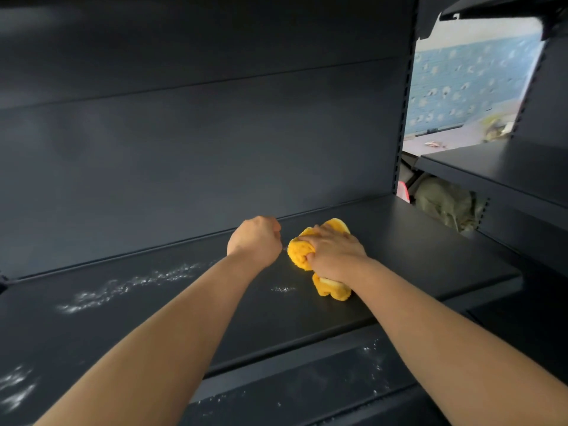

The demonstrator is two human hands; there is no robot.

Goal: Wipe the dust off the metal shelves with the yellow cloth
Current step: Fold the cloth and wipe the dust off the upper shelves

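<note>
Right grip clamped on the yellow cloth, which is bunched and pressed to the metal shelf, right of middle. Left grip just beside the cloth, fingers curled together, nothing held (whether it touches the shelf, I cannot tell). A white dust streak lies along the shelf to my left. A small speck patch sits near the cloth's front edge. The lower shelf carries more dust. Dark back panel behind. At right, a gap shows a blue patterned wall, and a grey-green bundle sits under the neighbouring shelf.
</note>
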